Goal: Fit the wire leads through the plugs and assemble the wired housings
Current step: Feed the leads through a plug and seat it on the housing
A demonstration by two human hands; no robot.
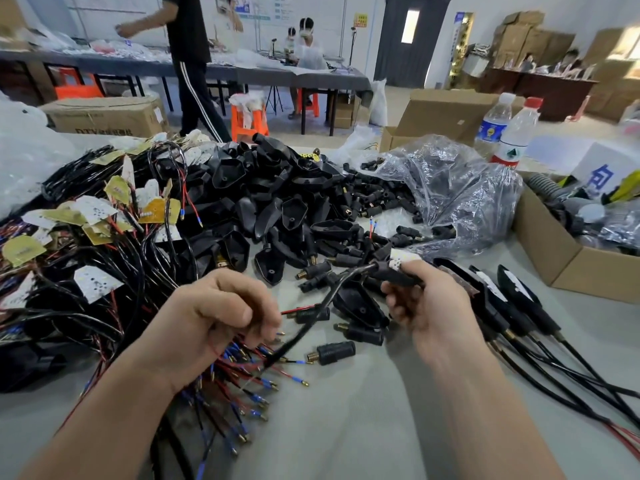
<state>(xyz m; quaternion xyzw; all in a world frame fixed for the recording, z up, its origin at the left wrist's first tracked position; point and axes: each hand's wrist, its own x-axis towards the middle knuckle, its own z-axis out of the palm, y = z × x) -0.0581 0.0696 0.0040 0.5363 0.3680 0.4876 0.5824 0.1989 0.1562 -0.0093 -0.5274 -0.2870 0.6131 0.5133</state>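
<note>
Hard to make out the exact pinch of the left hand [214, 317] on the black cable [304, 332]: curled fingers in the way, plus motion blur. Right hand [429, 306] wrapped round the black housing [398, 278], mostly covering it, white board [403, 262] poking out. All held just above the grey table [363, 427], near the plug pile [377, 202].

Pale grey flat table top [346, 427]. Left: big messy heap of black wires [145, 258] w/ small white & yellow boards [97, 284]. Middle: pile of black plastic housings [270, 202], small round black plugs [332, 353] beside it. Right: crinkly clear plastic bag [450, 188], open brown cardboard box [568, 265], 2 clear plastic bottles [516, 133], row of wired housings [498, 306].
</note>
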